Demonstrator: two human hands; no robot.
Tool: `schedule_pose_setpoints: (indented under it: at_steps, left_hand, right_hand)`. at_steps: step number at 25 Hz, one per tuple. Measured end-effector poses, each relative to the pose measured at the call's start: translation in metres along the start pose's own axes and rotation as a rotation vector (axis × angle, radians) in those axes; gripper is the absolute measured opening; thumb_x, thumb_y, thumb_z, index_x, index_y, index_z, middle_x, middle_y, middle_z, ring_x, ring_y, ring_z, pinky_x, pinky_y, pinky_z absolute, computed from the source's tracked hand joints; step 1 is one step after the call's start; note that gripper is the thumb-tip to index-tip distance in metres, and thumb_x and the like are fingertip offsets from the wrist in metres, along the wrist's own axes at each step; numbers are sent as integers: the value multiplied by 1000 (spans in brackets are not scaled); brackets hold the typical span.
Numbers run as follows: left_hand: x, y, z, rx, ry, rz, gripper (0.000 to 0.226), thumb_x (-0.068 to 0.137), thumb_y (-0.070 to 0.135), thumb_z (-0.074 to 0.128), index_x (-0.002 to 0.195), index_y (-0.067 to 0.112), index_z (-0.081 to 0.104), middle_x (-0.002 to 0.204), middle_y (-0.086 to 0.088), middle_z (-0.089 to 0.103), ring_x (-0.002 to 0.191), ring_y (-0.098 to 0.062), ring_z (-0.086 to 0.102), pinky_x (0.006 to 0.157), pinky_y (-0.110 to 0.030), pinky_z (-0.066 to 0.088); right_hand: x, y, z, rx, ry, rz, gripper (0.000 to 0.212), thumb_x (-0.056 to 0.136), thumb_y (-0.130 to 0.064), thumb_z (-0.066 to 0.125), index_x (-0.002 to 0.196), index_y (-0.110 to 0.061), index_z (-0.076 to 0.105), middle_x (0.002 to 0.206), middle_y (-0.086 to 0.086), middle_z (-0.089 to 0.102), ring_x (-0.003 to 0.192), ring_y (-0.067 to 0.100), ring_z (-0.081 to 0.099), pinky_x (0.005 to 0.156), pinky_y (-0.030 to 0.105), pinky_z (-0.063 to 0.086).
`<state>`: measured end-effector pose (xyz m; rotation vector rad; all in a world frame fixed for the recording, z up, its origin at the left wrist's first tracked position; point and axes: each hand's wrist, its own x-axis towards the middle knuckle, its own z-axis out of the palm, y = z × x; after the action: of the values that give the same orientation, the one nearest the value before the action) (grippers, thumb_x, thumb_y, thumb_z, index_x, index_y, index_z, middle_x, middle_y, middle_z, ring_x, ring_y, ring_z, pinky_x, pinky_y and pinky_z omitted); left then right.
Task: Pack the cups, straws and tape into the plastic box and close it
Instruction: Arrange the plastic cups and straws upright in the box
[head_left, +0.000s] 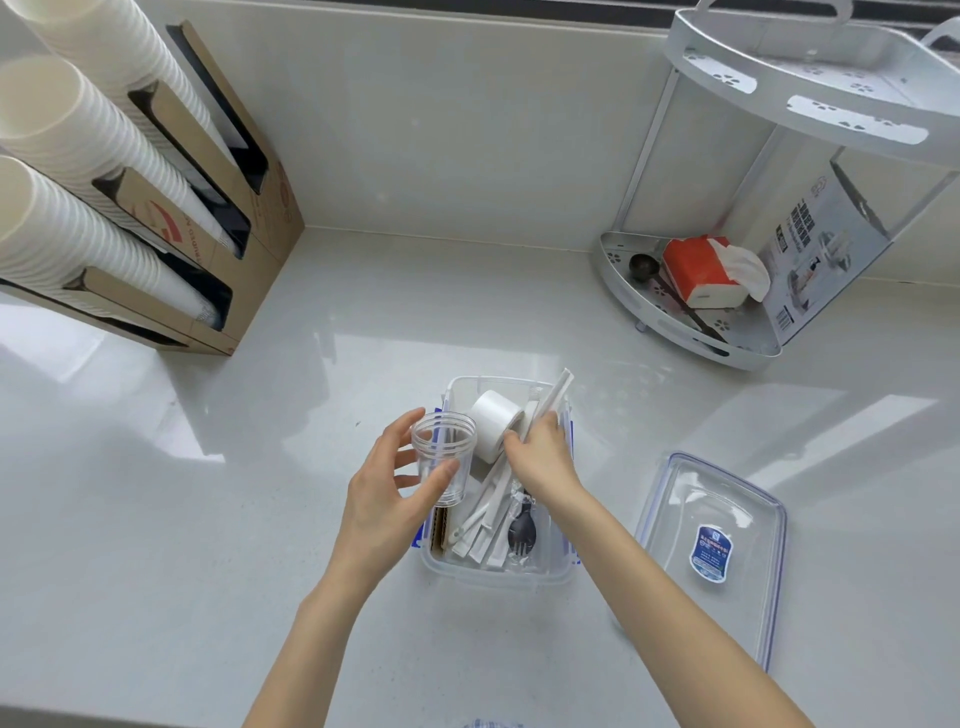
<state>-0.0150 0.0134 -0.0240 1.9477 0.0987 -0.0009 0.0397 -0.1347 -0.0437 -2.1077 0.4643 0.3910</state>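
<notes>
A clear plastic box (493, 574) stands open on the counter in front of me. Inside lie a white tape roll (492, 422), several wrapped white straws (485, 525) and a wrapped black spork (521, 530). My left hand (387, 499) holds a clear plastic cup (443, 454) upright over the box's left edge. My right hand (540, 457) is inside the box, its fingers closed on a long wrapped straw (550, 397) that leans out over the far right corner. The clear lid (711, 551) with a blue label lies flat on the counter to the right of the box.
A cardboard dispenser (218, 223) with stacks of white paper cups stands at the back left. A white two-tier corner rack (691, 317) at the back right holds a red tissue pack, a black scoop and a printed box. The counter ends at a wall behind.
</notes>
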Motion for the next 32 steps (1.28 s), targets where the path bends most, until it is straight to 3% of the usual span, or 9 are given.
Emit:
schedule_pose_setpoints:
  at_steps: [3,6,10,12,16,20,25,29,32]
  left_hand:
    - [2,-1,-1,5,-5,-2,50,80,20,64,125,24,44,111,5,57,95,-1,55,68,4,42]
    - [4,-3,-2,2,-10,-10,50,79,21,64,125,25,44,112,5,57,98,-10,56,68,4,42]
    - [4,-2,-1,-8,-21,-7,50,80,20,64,126,24,44,112,6,56,98,-10,55,68,3,43]
    - [4,-1,-1,-9,-20,-2,50,80,20,64,126,24,44,111,7,55,98,-10,55,68,3,43]
    - [3,1,-1,8,-21,9,51,80,22,63,127,24,43,111,9,54,100,-11,55,67,-2,45]
    - [1,2,-1,8,-26,13,52,80,23,63,127,25,42,113,8,54,101,-12,54,72,-8,42]
    - [1,0,1,1,-34,8,51,80,23,63,127,27,42,111,9,54,98,-9,54,65,3,43]
    - [0,0,0,-2,-31,1,51,80,23,64,127,26,43,109,10,54,99,-10,54,64,2,44]
    - [-1,1,-1,-11,-35,3,50,80,22,64,126,26,43,104,16,53,95,-6,54,65,3,43]
  right_hand:
    - [7,2,3,56,56,9,63,92,-11,43,143,2,10,144,21,37,128,33,43,95,30,40]
    - [8,6,6,78,118,0,50,90,-7,45,135,0,27,129,20,52,115,33,52,78,25,38]
    - [3,6,6,-14,135,-61,22,89,-8,44,110,1,42,109,22,56,106,35,53,71,25,32]
    - [0,5,5,-77,135,-114,17,90,-8,44,105,0,45,107,20,57,105,33,51,71,28,33]
    - [-10,8,6,-179,172,-225,21,92,-10,43,108,1,50,112,16,58,114,29,42,87,35,39]
    - [-15,7,1,-167,206,-280,20,94,-19,44,103,-2,51,95,9,54,105,27,48,79,36,42]
    - [-14,8,-2,-281,77,-168,30,94,-20,44,113,3,42,108,23,61,100,37,57,70,34,39]
    - [-16,8,6,-407,-39,-78,42,94,-17,41,125,8,32,123,27,54,114,41,51,87,41,44]
    - [-21,12,16,-474,-117,-6,47,93,-17,42,130,10,28,131,27,47,118,41,48,90,40,44]
